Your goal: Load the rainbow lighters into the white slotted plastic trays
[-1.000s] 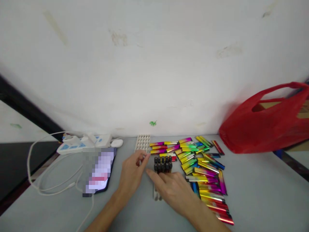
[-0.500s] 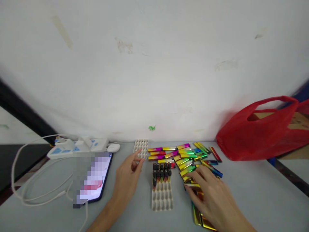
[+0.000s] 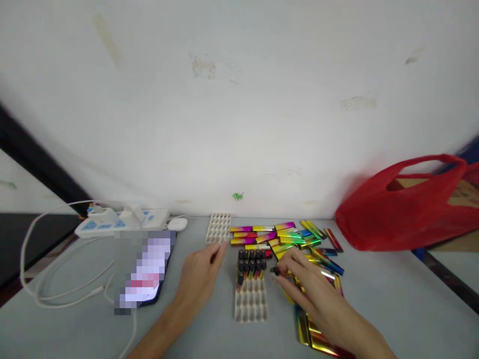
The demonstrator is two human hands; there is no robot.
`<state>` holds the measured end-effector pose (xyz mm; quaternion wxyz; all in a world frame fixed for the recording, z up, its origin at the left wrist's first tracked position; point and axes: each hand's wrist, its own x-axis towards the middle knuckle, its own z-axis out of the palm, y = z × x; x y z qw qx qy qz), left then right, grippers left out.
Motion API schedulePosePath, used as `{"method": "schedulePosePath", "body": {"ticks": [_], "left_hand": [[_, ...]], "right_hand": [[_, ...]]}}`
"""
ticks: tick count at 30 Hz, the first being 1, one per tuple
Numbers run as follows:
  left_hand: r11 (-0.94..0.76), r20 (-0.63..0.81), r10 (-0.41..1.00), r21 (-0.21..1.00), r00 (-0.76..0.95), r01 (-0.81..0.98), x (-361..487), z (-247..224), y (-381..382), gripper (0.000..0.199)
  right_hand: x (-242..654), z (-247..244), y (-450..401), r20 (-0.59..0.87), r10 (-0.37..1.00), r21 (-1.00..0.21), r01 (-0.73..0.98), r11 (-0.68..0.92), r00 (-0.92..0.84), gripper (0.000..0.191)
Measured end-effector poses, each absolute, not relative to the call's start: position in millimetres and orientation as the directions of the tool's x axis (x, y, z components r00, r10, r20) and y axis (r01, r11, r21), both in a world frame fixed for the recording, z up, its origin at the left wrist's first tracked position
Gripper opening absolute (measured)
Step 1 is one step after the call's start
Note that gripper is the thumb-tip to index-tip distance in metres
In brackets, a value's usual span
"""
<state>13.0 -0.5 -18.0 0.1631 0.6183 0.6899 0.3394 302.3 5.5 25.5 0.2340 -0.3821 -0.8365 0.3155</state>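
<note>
My right hand [image 3: 305, 281] pinches a shiny stick whose black end [image 3: 275, 270] points left, toward the pale moulded tray; my fingers cover the rest of it. In this near tray [image 3: 251, 314], several black-topped sticks [image 3: 252, 264] stand upright in the far rows, while the near pockets hold nothing. To the tray's left, my left hand [image 3: 202, 264] is closed with fingers curled together and nothing visible in them. Its fingertips are just below a second pale tray [image 3: 219, 228]. Many metallic, colour-graded sticks [image 3: 288, 239] lie in a loose pile beyond and around my right hand.
Larger golden shiny pieces [image 3: 305, 331] lie under my right forearm. On the left are a phone [image 3: 149, 269], a white cable [image 3: 71, 306], a power strip [image 3: 149, 219] and a small white case [image 3: 176, 225]. A red bag [image 3: 389, 214] sits at right against the wall.
My right hand has lifted from the shiny pieces and moved slightly left and up, now with a black-ended stick in it. My left hand's fingers have drawn together, lower than the far tray.
</note>
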Motion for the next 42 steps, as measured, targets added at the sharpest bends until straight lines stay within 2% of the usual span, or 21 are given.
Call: {"method": "schedulePosePath", "body": {"ticks": [2,5,8,11,14,18,20,36,42], "left_hand": [[-0.006,0.187,0.971,0.649,-0.151,0.761,13.7,-17.1,-0.5,0.053],[-0.005,0.172,0.976,0.633,-0.133,0.774,14.7,-16.8,-1.8,0.046],[-0.012,0.144,0.985,0.622,-0.098,0.783,15.5,-17.9,-3.5,0.039],[-0.007,0.108,0.991,0.602,-0.073,0.799,16.4,-20.1,-3.6,0.034],[0.005,0.072,0.996,0.595,-0.06,0.803,17.1,-22.4,-2.3,0.03],[0.013,0.058,0.997,0.589,-0.058,0.808,16.7,-24.2,-1.9,0.028],[0.004,0.061,0.997,0.589,-0.049,0.808,16.6,-24.7,-2.4,0.028],[-0.045,0.071,0.997,0.548,0.007,0.835,18.4,-28.0,-2.5,0.026],[-0.037,0.041,0.999,0.513,0.018,0.857,20.6,-24.7,-2.7,0.027]], "right_hand": [[295.3,29.7,12.9,0.135,0.838,-0.853,0.368,0.37,-0.529,0.023],[278.6,18.5,23.9,0.113,0.902,-0.992,-0.004,0.123,-0.416,0.034],[259.2,7.5,25.9,0.001,0.942,-0.921,-0.366,-0.129,-0.335,0.03],[245.4,10.8,20.7,-0.03,0.897,-0.823,-0.498,-0.273,-0.442,0.019],[241.0,17.6,16.5,0.025,0.843,-0.774,-0.544,-0.324,-0.537,0.021],[246.1,12.8,13.8,0.058,0.79,-0.707,-0.584,-0.399,-0.61,0.058],[250.5,7.3,11.7,0.045,0.789,-0.691,-0.589,-0.418,-0.613,0.064],[244.4,-8.8,-4.5,-0.127,0.729,-0.69,-0.468,-0.552,-0.673,0.062],[243.1,-10.5,-4.5,-0.181,0.665,-0.65,-0.419,-0.634,-0.725,0.068]]}}
